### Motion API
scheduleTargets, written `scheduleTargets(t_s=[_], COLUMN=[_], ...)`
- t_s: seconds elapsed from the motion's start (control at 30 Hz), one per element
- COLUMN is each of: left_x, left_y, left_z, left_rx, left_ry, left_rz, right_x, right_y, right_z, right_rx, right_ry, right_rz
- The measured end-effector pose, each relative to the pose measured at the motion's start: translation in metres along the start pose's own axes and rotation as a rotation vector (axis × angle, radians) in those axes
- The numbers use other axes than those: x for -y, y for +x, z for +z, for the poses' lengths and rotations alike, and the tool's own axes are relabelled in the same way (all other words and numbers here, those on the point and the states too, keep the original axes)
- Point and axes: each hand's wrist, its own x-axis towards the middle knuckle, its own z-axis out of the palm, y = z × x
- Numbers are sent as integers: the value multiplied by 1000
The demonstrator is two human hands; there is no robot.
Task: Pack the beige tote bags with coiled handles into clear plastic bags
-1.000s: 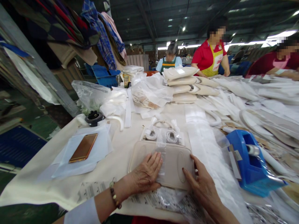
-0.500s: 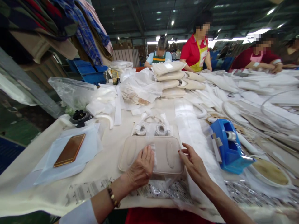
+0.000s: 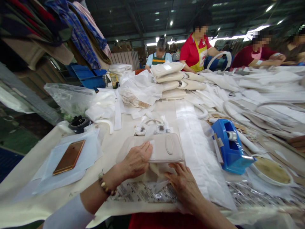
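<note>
While the left hand [image 3: 136,159] lies on top of the beige bag [image 3: 166,147], its fingers are bent and close together on the bag's flat face. The thumb is hidden, so I cannot tell if this hand grips the bag or only presses on it. A bead bracelet [image 3: 105,187] sits on its wrist.

The right hand [image 3: 184,184] is just in front of the bag, at the near edge. Its fingers are spread wide and flat on some crinkly clear plastic [image 3: 156,184], and the fingertips reach the bag's near edge. It holds nothing that I can see.

The bag lies on the cloth-covered table [image 3: 111,143], right in front of the person. Its near edge looks a little lifted, but the view is blurry there.

Just behind the bag are two small white wrapped rolls [image 3: 152,128]. To the right of the bag, touching its side, a long strip of clear film [image 3: 190,127] runs away from the person. Further right stands a blue tape holder [image 3: 230,149]. To the left of the bag, well apart, a gold phone [image 3: 69,157] lies on a white sheet [image 3: 90,149]. Behind the phone is a black tape roll [image 3: 77,122].

Far behind the bag is a stack of beige bags [image 3: 173,81]. Past the stack, a person in a red top [image 3: 194,51] holds up a white loop [image 3: 219,58].
</note>
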Motion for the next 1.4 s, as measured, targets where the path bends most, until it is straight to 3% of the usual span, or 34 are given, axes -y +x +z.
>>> scheduleTargets(t_s=[0.3,0.5,0.6,0.83,0.97,1.13,1.27,1.4], left_x=[7,-10,-12,14,19,18,18,18], left_y=[12,6,4,21,29,29,28,29], left_z=[-23,3,11,-37,-48,-44,-42,-42], left_rx=[126,55,2,104,118,114,103,97], left_ry=[-49,64,107,-14,5,18,7,-5], left_rz=[-65,30,25,-88,-61,-54,-45,-42], right_x=[44,56,59,75,84,75,59,48], right_y=[14,7,2,10,18,11,-8,-9], right_z=[33,34,37,33,33,34,25,8], right_rx=[-21,4,-57,-123,-148,-151,-25,26], right_ry=[322,420,432,556,575,563,440,382], right_rz=[-232,-250,-275,-228,-284,-306,-251,-307])
